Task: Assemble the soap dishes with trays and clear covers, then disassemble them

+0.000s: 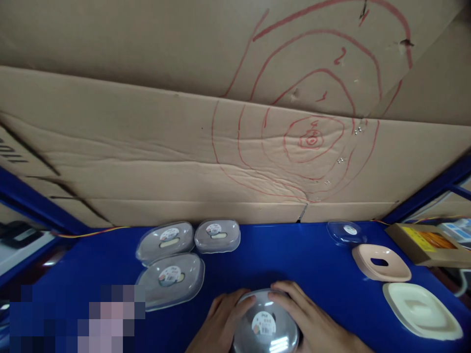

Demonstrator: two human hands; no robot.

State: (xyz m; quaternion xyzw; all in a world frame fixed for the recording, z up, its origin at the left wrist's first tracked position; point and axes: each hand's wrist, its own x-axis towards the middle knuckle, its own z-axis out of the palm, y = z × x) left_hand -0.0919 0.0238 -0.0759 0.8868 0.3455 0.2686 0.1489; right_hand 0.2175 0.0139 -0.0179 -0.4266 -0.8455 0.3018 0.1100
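Near the bottom centre, a covered container point(265, 316) with a clear lid and a round label is held between my two hands. My left hand point(224, 321) wraps round its left side, with the thumb on the lid. On the right side my right hand point(307, 314) grips it, fingers over the top edge and the thumb on the lid. The container's lower part is cut off by the frame edge.
Several lidded containers point(171, 282) stand at the left of the blue table point(290, 255). At the right lie a clear lid point(342, 235), a pink piece point(397, 264), a cream piece point(419, 311) and a cardboard box point(405, 242). Cardboard point(165, 181) with red rings stands behind.
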